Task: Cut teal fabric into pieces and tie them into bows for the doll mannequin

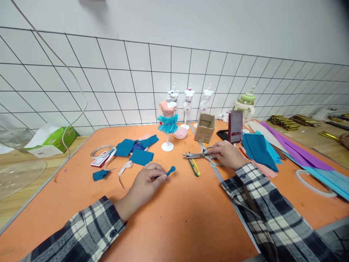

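My left hand (149, 182) is closed in a pinch over the orange table, with a small gathered piece of dark blue crepe paper (171, 170) sticking out past the fingertips. My right hand (227, 154) has its fingers on the handles of a pair of metal scissors (203, 155), which lie on the table with the blades pointing left. Just under the blades is a green and yellow utility knife (194, 167). Flat squares of the same blue paper (141, 157) lie beyond my left hand, and a small blue scrap (100, 175) sits farther left.
A small dress form (167, 123) wearing pink and turquoise paper stands at the back, with several white forms (188, 100) behind. Near them are a pink bowl (180, 133), a cardboard box (205, 127) and a propped phone (235, 126). Coloured paper sheets (259, 149) lie right; white ribbon (125, 168) left.
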### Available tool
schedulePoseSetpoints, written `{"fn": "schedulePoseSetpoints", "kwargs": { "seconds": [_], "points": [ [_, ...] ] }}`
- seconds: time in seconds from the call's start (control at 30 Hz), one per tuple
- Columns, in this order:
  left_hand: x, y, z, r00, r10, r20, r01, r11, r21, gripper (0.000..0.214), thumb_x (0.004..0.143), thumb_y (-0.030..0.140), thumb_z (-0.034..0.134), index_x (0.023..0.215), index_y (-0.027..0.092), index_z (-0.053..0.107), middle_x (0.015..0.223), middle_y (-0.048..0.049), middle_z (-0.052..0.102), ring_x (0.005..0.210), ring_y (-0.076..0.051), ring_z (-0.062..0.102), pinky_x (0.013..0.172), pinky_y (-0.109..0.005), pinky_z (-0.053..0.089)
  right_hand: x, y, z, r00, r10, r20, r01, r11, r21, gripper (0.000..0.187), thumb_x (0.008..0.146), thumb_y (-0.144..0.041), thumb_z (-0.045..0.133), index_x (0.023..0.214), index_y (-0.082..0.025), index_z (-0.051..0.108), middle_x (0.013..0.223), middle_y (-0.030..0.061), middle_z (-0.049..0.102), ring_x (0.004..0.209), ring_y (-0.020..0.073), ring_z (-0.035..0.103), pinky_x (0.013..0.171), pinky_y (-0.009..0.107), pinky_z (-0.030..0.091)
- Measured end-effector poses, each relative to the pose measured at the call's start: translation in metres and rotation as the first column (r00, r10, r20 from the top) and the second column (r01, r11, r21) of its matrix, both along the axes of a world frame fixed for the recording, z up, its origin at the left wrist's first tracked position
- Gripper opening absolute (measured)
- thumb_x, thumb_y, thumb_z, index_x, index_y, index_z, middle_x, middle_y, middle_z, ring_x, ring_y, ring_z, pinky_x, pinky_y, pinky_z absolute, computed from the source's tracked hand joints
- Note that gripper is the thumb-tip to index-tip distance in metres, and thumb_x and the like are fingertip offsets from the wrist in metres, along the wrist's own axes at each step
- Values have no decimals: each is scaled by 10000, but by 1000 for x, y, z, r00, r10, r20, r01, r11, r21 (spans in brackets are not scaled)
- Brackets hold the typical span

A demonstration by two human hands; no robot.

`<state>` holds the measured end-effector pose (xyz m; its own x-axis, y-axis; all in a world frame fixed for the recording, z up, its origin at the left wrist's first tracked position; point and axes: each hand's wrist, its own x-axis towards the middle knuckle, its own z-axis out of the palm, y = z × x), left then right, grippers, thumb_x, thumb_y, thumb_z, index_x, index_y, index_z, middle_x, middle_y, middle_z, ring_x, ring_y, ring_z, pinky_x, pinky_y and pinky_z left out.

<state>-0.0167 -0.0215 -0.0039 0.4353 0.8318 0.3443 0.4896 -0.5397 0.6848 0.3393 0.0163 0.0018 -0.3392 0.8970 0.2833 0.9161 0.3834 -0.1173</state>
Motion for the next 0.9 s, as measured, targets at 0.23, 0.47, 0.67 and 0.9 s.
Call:
{"fn": "schedulePoseSetpoints", "kwargs": {
  "seconds": [0.23, 0.47, 0.67, 0.9],
  "points": [
    [-1, 2, -1, 1000, 22, -2, -22, 999, -24, 231, 835, 337, 589, 684, 230, 729, 905, -51, 694, 903, -220, 625, 830, -382, 477, -8, 0, -2, 999, 15, 38, -12, 998, -58, 259, 916, -235, 526, 1061, -257, 741, 1007, 60, 674, 953, 202, 575, 864, 314, 404],
    [-2, 1, -4, 1000, -17, -7, 17, 1000, -22, 214, 833, 325, 612, 685, 235, 738, 929, -54, 691, 921, -216, 629, 839, -372, 491, -13, -1, -3, 995, -22, 98, 27, 998, -53, 245, 904, -262, 574, 1091, -286, 732, 1047, 65, 654, 970, 214, 575, 825, 318, 402],
    [1, -1, -3, 999, -39, -23, 39, 999, 17, 214, 837, 288, 596, 677, 219, 720, 900, -52, 687, 890, -206, 629, 833, -372, 491, -17, -2, 1, 990, -76, 116, 83, 995, -54, 188, 889, -255, 590, 987, -231, 748, 985, 79, 636, 934, 208, 574, 798, 304, 401],
    [1, -2, -2, 1000, -30, 1, 30, 999, -12, 198, 823, 274, 598, 677, 215, 720, 886, -55, 697, 866, -199, 640, 800, -346, 508, -16, -1, -5, 992, -114, 58, 117, 992, -53, 158, 885, -248, 583, 913, -220, 736, 981, 66, 652, 937, 186, 586, 803, 286, 400]
  ]
}}
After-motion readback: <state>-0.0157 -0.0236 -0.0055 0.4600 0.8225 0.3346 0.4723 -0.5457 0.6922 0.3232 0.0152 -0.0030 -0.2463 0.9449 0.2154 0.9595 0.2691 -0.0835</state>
